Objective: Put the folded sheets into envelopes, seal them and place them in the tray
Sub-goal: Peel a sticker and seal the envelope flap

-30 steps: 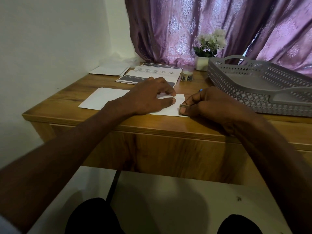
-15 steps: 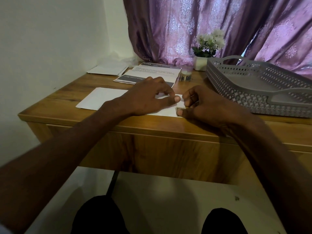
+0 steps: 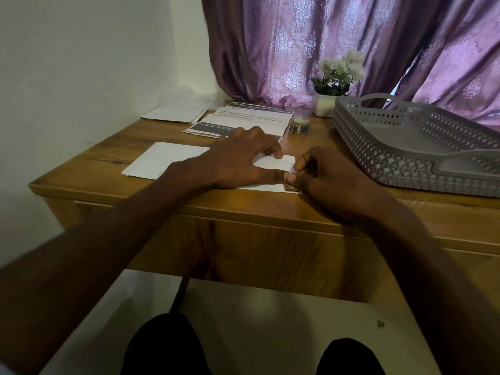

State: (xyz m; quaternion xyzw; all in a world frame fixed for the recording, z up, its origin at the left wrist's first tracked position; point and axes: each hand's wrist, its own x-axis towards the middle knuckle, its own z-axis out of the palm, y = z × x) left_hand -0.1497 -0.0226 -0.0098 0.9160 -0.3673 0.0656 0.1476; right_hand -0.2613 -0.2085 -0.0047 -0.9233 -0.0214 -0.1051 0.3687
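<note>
You sit at a wooden desk [image 3: 108,161] set against a white wall, with a purple curtain [image 3: 297,44] hanging behind its far edge. On the right side of the desk stands a grey perforated tray [image 3: 400,147] with cut-out handles, and nothing shows inside it. Along the near edge lies a white envelope [image 3: 162,163], long side toward you, with both your hands over its right end. Your left hand [image 3: 240,161] lies on the paper with the fingers bent, their tips pressing down near the far edge while the thumb stretches flat along the near edge. Your right hand [image 3: 332,180] is curled at the envelope's right end, thumb and forefinger pinching a small dark piece [image 3: 290,187] against the near right corner; it may be a bit of tape or a sticker, but the dim light keeps you from telling which. Behind your left hand lie printed sheets [image 3: 251,120] with dark bands and lines of text, and farther left, by the wall, some white papers [image 3: 176,113]. A small white pot of pale flowers [image 3: 335,85] stands before the curtain, and a small roll of patterned tape [image 3: 300,125] sits just in front of it.
</note>
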